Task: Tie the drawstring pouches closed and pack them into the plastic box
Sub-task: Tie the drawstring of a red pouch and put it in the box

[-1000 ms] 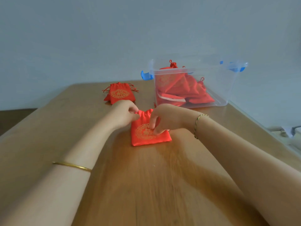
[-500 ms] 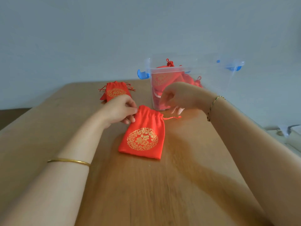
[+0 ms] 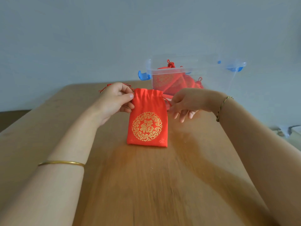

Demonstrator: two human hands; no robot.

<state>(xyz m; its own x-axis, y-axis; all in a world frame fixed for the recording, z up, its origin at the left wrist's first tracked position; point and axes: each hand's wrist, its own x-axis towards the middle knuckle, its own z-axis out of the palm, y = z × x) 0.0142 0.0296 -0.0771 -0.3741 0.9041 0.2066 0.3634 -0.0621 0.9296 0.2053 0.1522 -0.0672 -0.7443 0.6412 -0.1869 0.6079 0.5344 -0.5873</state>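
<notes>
Head view: a red satin drawstring pouch (image 3: 147, 126) with a round gold emblem lies flat on the pale wooden table (image 3: 146, 185), directly in front of the person and between both hands. Its long axis runs away from the person, with the gathered mouth at the far end and the bottom seam nearest.

The left hand (image 3: 114, 101) has its grip closed on the mouth's left corner, thumb on top. The right hand (image 3: 185, 103) pinches the red drawstring cord (image 3: 166, 100) at the mouth's right edge, its other fingers hanging loose.

Beyond stands the clear plastic box (image 3: 211, 74) with blue latches, several red pouches (image 3: 171, 80) already inside.

The step in hand appears to be cinching. The mouth is only partly gathered, so the next move likely calls for drawing the cords outward, knotting them, then lifting the pouch into the box.
</notes>
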